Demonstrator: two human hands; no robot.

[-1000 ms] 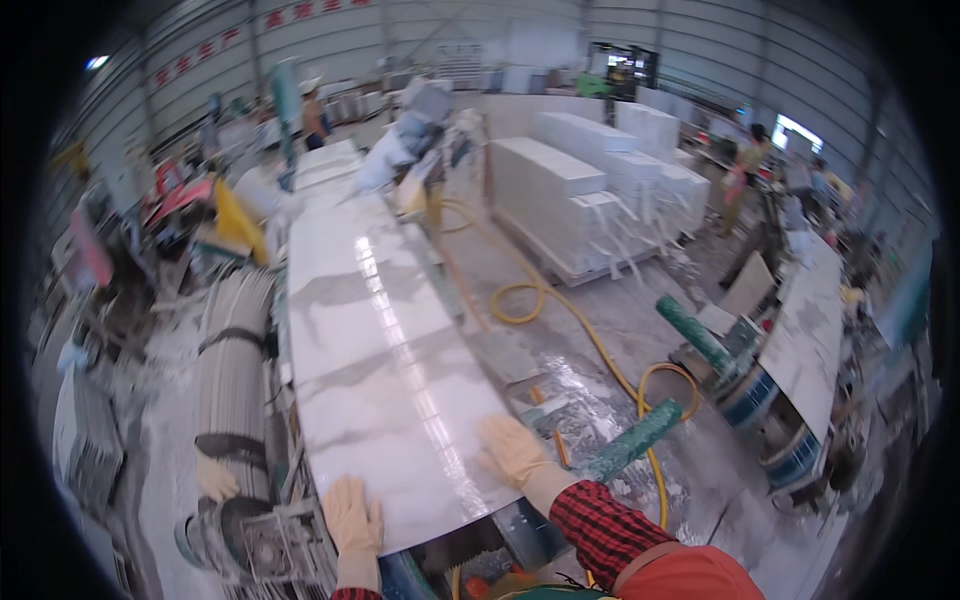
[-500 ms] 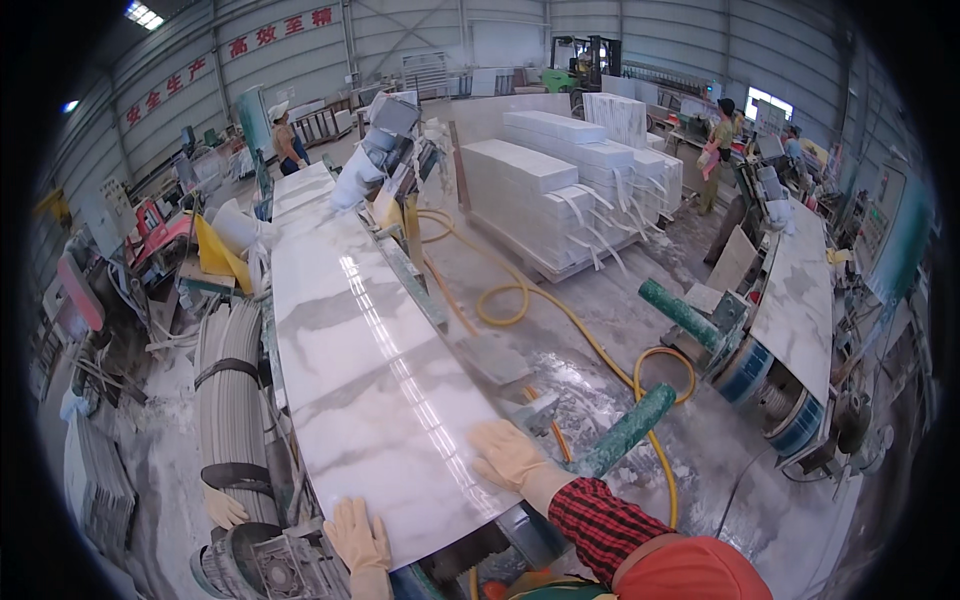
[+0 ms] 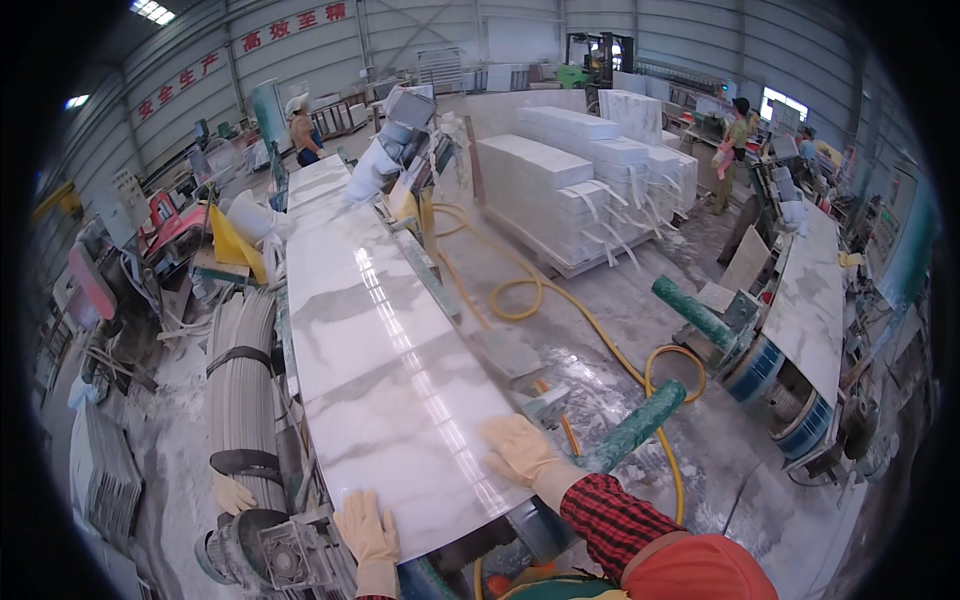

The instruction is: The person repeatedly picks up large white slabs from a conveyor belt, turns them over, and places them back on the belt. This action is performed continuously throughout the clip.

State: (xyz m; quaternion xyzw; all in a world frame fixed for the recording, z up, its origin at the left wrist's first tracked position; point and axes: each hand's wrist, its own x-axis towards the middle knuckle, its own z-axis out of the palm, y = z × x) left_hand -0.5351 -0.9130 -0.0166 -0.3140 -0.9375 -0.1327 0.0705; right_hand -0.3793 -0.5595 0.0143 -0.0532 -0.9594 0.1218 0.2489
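Note:
A polished white stone slab (image 3: 430,465) with grey veining lies on the near end of a long conveyor. My left hand (image 3: 368,532), in a cream rubber glove, rests at its near left corner with the fingers stretched out. Flat on the slab's right edge lies my right hand (image 3: 520,452), also gloved, below a red-and-black checked sleeve. Neither hand is closed around anything. Beyond a seam, another veined slab (image 3: 365,300) continues up the conveyor. A separate cream glove (image 3: 233,493) shows by the grey bundle on the left; whether a hand is in it I cannot tell.
A dusty motor (image 3: 290,560) sits left of the conveyor, below a strapped grey bundle (image 3: 240,380). Green rollers (image 3: 640,425) jut out on the right. A yellow hose (image 3: 590,335) loops across the wet floor near stacked white blocks (image 3: 545,180). People stand farther back.
The whole scene has shifted slightly right and up as the view turned. Both hands remain laid on the slab, with the right one barely changed in pose.

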